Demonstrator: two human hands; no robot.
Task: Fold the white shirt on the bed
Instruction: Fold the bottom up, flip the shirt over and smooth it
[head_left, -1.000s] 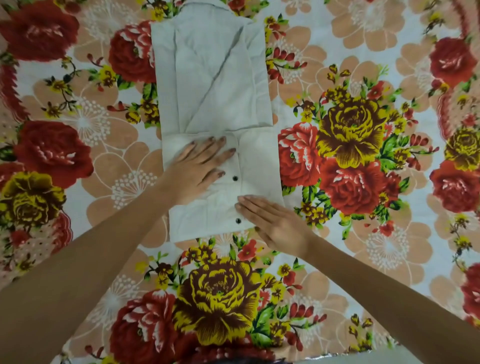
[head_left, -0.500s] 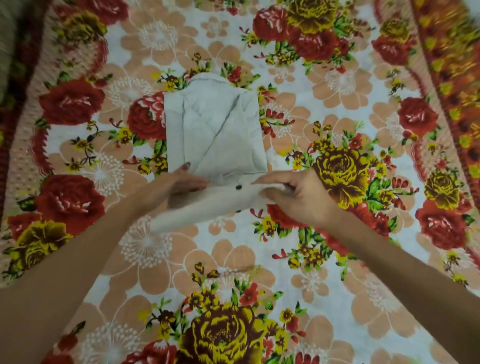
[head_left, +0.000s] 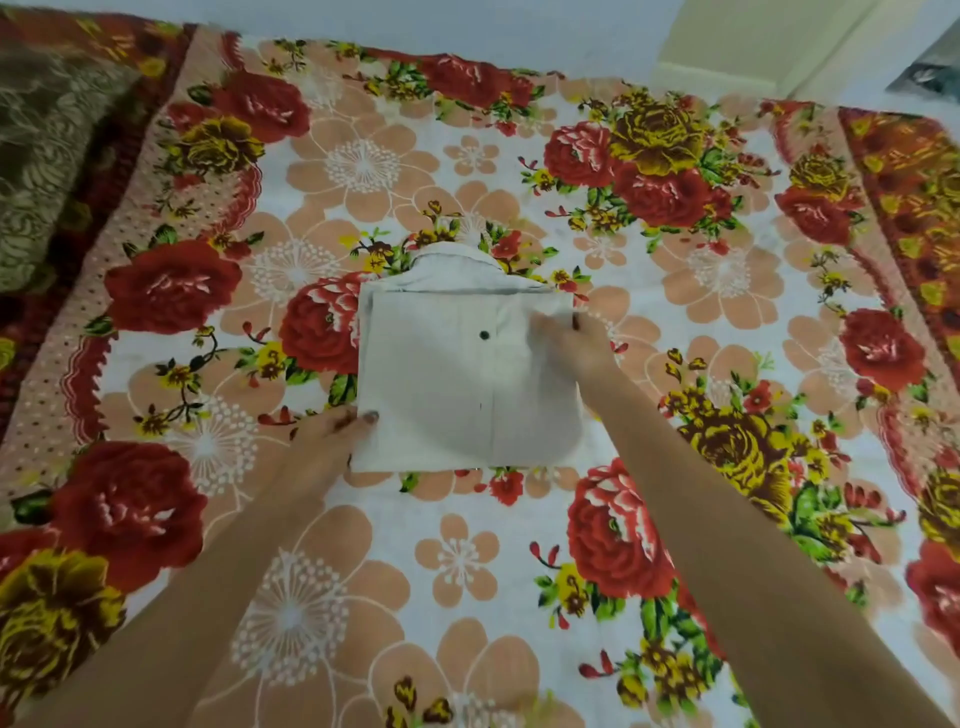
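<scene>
The white shirt (head_left: 457, 379) lies on the flowered bedsheet (head_left: 467, 561) as a compact rectangle, its collar poking out at the far edge and one dark button showing on top. My left hand (head_left: 332, 431) grips the shirt's near left corner, thumb on top. My right hand (head_left: 569, 345) rests on the right side near the far corner, blurred, fingers on the cloth; whether it pinches the fabric is unclear.
A brown patterned pillow or blanket (head_left: 47, 156) lies at the far left of the bed. The bed's far edge meets a pale wall (head_left: 467, 21), with a corner post (head_left: 753, 47) at the far right.
The lower part of the shirt has been lifted and folded up over the upper part, making a shorter rectangle. Both hands moved from the near hem to the sides. The camera view pulled back.
</scene>
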